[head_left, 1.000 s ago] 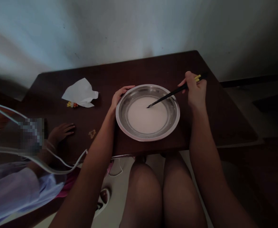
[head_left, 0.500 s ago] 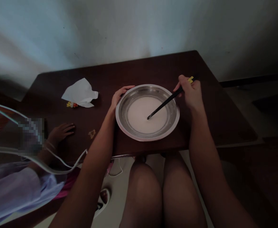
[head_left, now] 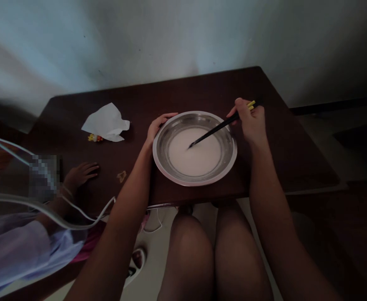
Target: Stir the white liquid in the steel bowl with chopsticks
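A round metal bowl (head_left: 227,161) with white liquid (head_left: 196,156) in it sits near the front edge of a dark brown table (head_left: 177,94). My left hand (head_left: 156,126) grips the bowl's left rim. My right hand (head_left: 248,119) is closed on black chopsticks (head_left: 215,130) with yellow ends, at the bowl's upper right. The chopstick tips dip into the liquid just left of the bowl's middle.
A crumpled white tissue (head_left: 106,122) and a small yellow toy (head_left: 95,137) lie at the table's left. Another person's hand (head_left: 80,173) rests flat on the table's left front; that person sits at lower left. White cables (head_left: 77,211) hang there. My knees are under the table edge.
The chopstick tips swept around in the liquid, from upper middle to lower middle to left of middle. My right hand shifted slightly left. The left hand and bowl stayed put.
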`<state>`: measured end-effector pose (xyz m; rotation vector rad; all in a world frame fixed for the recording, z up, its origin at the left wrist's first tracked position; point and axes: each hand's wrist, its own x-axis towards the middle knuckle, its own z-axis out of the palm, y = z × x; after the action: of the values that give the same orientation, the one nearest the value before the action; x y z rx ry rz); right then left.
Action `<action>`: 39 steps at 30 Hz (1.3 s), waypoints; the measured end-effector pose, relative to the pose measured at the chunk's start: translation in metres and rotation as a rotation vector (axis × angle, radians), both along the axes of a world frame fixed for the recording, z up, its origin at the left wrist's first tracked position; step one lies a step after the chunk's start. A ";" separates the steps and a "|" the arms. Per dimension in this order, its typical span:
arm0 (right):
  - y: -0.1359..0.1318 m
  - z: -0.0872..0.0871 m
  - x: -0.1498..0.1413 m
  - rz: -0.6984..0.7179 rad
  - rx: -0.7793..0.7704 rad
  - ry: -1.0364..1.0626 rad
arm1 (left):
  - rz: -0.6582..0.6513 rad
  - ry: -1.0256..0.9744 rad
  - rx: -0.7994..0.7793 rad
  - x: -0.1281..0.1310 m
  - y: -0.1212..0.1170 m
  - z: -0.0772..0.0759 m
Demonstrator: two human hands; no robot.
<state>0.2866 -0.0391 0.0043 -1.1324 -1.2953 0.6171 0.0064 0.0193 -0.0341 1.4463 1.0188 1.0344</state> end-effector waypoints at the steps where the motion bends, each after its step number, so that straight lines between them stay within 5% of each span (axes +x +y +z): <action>1: 0.000 0.000 0.001 -0.039 0.014 0.021 | -0.001 0.001 0.003 0.000 0.000 0.000; 4: 0.001 0.000 0.003 -0.088 0.010 0.069 | 0.002 0.001 0.008 -0.001 0.001 -0.002; 9: -0.002 0.002 -0.002 0.067 -0.077 0.008 | 0.001 0.016 0.027 -0.001 0.002 -0.001; 14: -0.001 0.001 0.002 -0.097 0.024 0.106 | -0.002 0.001 0.012 -0.001 0.000 0.001; 20: -0.002 0.001 -0.002 0.054 -0.059 0.003 | 0.004 0.033 0.008 0.000 0.001 0.001; 25: 0.002 -0.002 0.003 -0.090 0.011 0.060 | 0.014 0.030 0.007 0.000 0.001 0.001; 30: 0.000 -0.001 -0.001 0.039 -0.050 0.004 | -0.002 0.019 0.006 0.000 0.002 -0.001; 35: 0.000 0.002 0.001 -0.079 0.031 0.089 | 0.004 0.004 0.006 -0.001 0.002 -0.001; 39: -0.001 0.003 0.000 0.041 -0.012 0.043 | -0.001 0.016 -0.005 0.001 0.000 0.000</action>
<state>0.2866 -0.0405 0.0068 -1.0995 -1.2820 0.6767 0.0071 0.0197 -0.0337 1.4526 1.0317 1.0205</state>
